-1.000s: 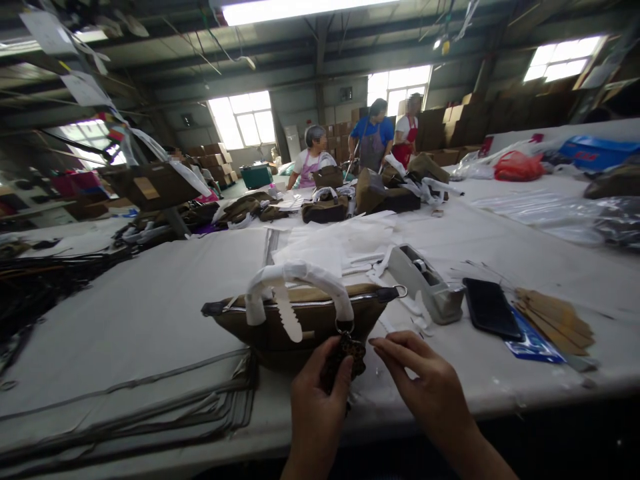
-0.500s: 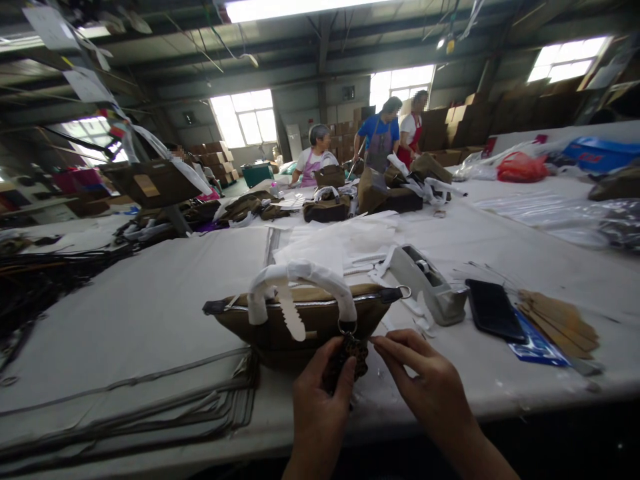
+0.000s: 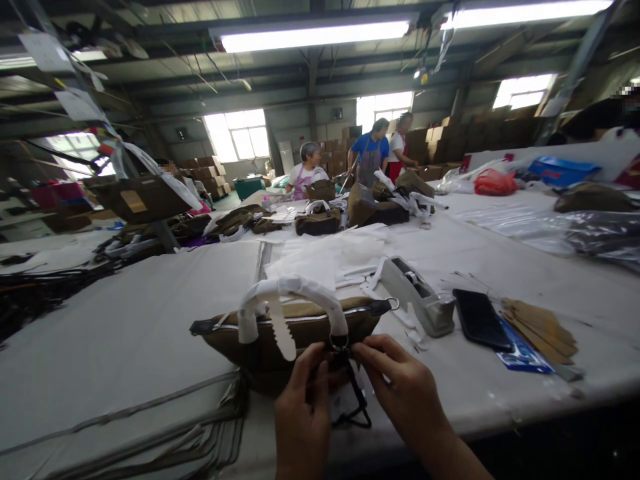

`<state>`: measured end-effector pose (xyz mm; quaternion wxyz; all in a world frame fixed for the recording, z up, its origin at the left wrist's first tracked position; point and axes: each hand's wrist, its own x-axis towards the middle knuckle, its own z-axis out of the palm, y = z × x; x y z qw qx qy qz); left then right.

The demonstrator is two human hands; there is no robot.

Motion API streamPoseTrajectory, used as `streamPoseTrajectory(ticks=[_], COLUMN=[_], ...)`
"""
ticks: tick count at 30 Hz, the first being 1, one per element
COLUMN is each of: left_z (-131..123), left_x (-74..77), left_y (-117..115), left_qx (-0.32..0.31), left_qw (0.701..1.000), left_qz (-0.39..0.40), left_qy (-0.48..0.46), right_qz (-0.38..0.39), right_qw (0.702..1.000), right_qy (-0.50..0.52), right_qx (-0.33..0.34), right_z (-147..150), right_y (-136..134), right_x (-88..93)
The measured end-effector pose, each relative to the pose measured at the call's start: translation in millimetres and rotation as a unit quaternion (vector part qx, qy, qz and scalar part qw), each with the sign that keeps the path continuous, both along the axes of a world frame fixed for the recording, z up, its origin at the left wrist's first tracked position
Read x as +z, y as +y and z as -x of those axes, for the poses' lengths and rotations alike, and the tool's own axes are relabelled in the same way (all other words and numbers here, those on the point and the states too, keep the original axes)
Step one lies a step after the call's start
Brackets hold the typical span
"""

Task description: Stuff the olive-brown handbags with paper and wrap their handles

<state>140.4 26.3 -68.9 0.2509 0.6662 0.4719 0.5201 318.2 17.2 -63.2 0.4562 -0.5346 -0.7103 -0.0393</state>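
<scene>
An olive-brown handbag [image 3: 295,313] stands on the table, its silver zipper closed and its handle [image 3: 310,287] wrapped in white. A metal ring [image 3: 339,343] sits at the handle's right base, and a black strap [image 3: 361,393] hangs from there in a loop. My left hand [image 3: 306,397] is just left of the ring, fingers curled; what they grip is partly hidden and blurred. On the ring's right side, my right hand [image 3: 393,373] pinches the top of the black strap with thumb and forefinger.
A grey tape dispenser [image 3: 417,297], a black phone [image 3: 481,320], brown paper tags [image 3: 540,330] and a blue packet [image 3: 525,353] lie to the right. Flat grey-edged pieces [image 3: 200,427] are stacked at front left. More bags [image 3: 375,200] and several people are beyond.
The dark patterned bunch that was at my left fingers no longer shows; a black strap now hangs below the ring. My right hand has come in against the ring. The view has tilted up slightly.
</scene>
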Motion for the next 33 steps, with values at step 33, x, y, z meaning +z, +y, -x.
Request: streamPoseTrajectory(ticks=[33], left_z=[-10], left_x=[38.1], left_y=[0], left_qx=[0.014], left_qw=[0.927], left_qz=[0.111], left_qy=[-0.357], right_qz=[0.291], right_qw=[0.824], right_qy=[0.451], right_qx=[0.18], right_z=[-50], right_y=[-32], right_x=[21.5])
